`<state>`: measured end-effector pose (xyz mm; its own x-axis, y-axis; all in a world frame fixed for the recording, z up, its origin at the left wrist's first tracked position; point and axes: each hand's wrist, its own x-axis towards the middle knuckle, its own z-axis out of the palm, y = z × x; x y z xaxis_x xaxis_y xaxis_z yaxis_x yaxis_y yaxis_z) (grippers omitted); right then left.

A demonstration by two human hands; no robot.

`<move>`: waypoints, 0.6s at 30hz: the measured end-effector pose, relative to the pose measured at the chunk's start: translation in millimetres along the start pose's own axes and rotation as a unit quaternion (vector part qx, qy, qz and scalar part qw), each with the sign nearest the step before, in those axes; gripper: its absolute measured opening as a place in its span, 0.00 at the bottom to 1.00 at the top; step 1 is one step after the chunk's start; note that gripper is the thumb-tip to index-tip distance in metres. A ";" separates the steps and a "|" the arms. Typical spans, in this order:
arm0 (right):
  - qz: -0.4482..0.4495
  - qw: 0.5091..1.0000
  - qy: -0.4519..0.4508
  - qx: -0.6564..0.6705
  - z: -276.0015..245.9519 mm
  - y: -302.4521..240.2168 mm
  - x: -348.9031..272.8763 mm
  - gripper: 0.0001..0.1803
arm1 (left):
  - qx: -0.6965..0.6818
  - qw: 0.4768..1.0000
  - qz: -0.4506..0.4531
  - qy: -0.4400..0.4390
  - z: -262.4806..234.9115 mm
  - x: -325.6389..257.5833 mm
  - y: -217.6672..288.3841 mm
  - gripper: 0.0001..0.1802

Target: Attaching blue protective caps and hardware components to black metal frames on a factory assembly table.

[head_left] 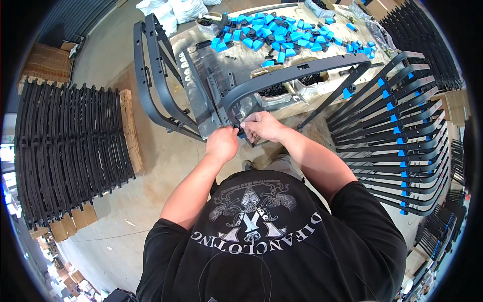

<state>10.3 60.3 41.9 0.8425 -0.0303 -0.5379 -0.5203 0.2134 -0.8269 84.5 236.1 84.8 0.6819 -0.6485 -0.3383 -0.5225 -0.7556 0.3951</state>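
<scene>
A black bent metal frame (287, 76) reaches across the near side of the workbench, its curved end close in front of me. At that end my left hand (223, 143) is closed, the fingertips pressed on a small dark part that I cannot make out. Just to its right, my right hand (262, 127) pinches at the same spot with thumb and forefinger, its other fingers curled. What lies between the fingers is too small to name. A dark metal fixture (215, 95) stands on the bench right beyond the hands.
Blue and black plastic pieces (274, 32) lie heaped on the bench (193, 43). Tubs of small black parts (274, 90) sit nearer. More bent frames (143, 75) stand left, others with blue pieces (402, 146) right. Black bars (75, 146) are stacked far left.
</scene>
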 end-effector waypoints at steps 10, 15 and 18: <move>-0.018 0.974 0.133 -0.185 11.8 15.4 15.6 0.30 | 0.003 1.000 0.002 -0.004 -1.8 -1.5 4.8 0.19; 0.013 0.992 0.114 -0.050 14.4 5.0 7.7 0.36 | 0.004 1.000 -0.008 -0.006 -3.7 -2.2 4.7 0.19; 0.093 0.993 0.065 -0.036 10.3 6.8 5.2 0.37 | 0.004 1.000 -0.009 -0.013 -4.4 -2.6 6.1 0.19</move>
<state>12.6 71.7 35.2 0.7075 -0.1237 -0.6958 -0.6783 0.1577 -0.7177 81.8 233.5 91.8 0.6776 -0.6367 -0.3680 -0.5146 -0.7680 0.3812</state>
